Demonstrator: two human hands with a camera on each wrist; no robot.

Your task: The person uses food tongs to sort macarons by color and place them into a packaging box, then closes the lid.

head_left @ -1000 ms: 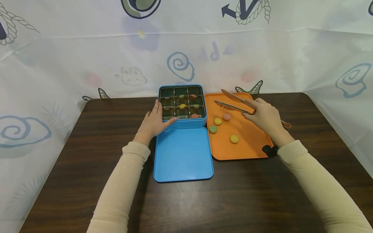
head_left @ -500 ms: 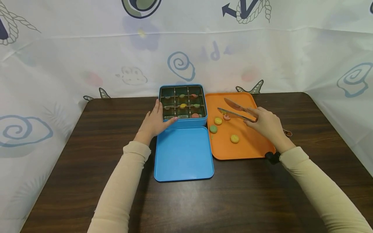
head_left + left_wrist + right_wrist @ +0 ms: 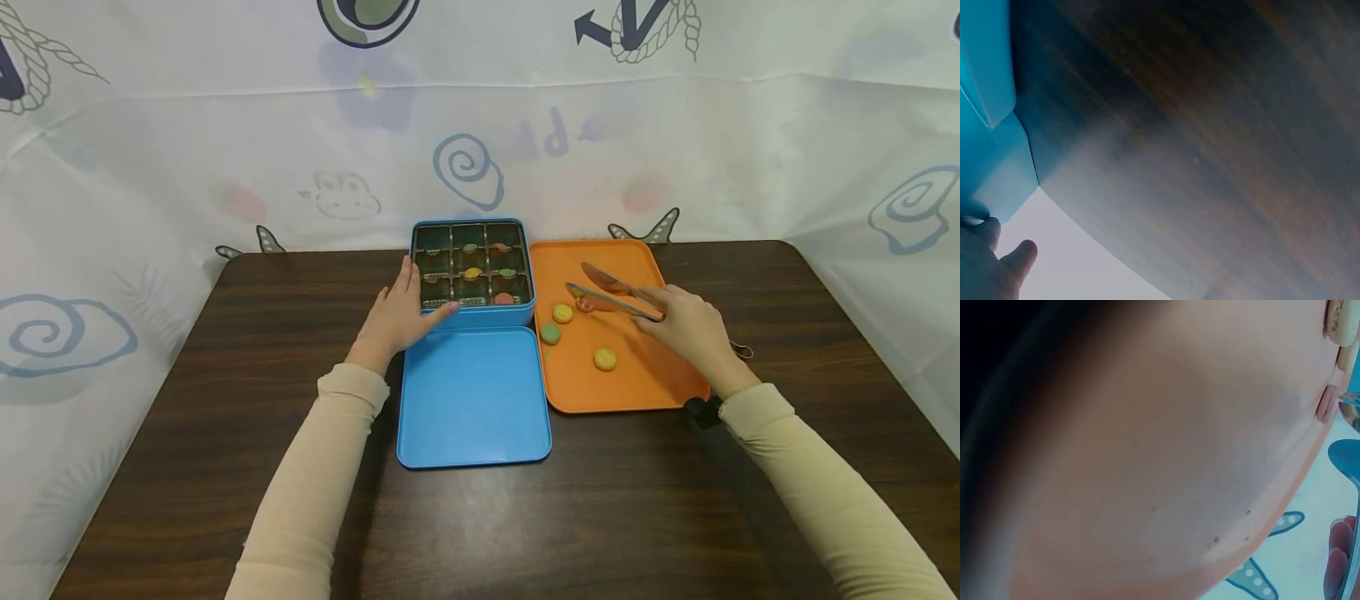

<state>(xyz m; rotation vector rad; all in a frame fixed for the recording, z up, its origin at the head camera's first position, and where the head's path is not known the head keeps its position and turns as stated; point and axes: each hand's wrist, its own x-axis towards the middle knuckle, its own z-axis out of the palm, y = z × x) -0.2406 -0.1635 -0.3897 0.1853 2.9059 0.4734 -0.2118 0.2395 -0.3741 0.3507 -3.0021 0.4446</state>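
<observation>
My left hand (image 3: pixel 386 321) rests against the left side and front corner of a blue tin box (image 3: pixel 487 317), fingers straight and thumb spread. In the box's compartments lie several macarons, among them a yellow one (image 3: pixel 472 273) and a pink one (image 3: pixel 503 298). Over the orange tray (image 3: pixel 652 387), my right hand (image 3: pixel 690 329) grips metal tongs (image 3: pixel 617 303). One tong end is a spoon (image 3: pixel 1346 455), the other a fork (image 3: pixel 1351 398); they stand apart. The fork end is at a pink macaron (image 3: pixel 584 306) on the tray; whether they touch, I cannot tell.
Also on the tray are two yellow macarons (image 3: pixel 562 313) and a green macaron (image 3: pixel 551 334). The box's blue lid (image 3: pixel 474 400) lies flat in front of the box. A printed white cloth (image 3: pixel 450 108) hangs behind the dark wooden table (image 3: pixel 480 533).
The tongs have come down and slightly right, with the fork end now at the pink macaron. Their ends have drawn somewhat closer together. My left hand has stayed at the box.
</observation>
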